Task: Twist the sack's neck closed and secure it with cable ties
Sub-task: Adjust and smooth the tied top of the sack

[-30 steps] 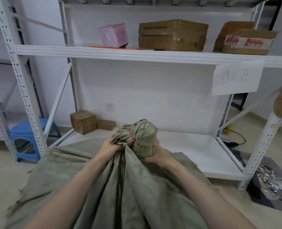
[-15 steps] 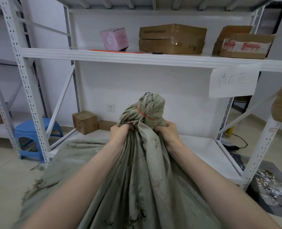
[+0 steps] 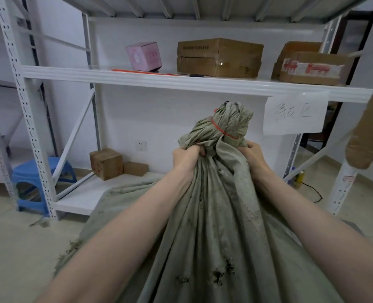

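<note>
A grey-green woven sack stands in front of me, its cloth pulled up into long folds. Its bunched neck sticks up above my fists, and a red cable tie runs tight around it. My left hand grips the cloth just below the tie on the left side. On the right side my right hand grips the same gathered cloth. The sack's lower body spreads out of frame at the bottom.
A white metal rack stands close behind the sack; its upper shelf bears a pink box and cardboard boxes. A small carton sits on the bottom shelf. A blue stool stands at the left.
Both hands have lifted the sack's neck upward, from the level of the bottom shelf to just under the upper shelf. The cloth below is now stretched taut.
</note>
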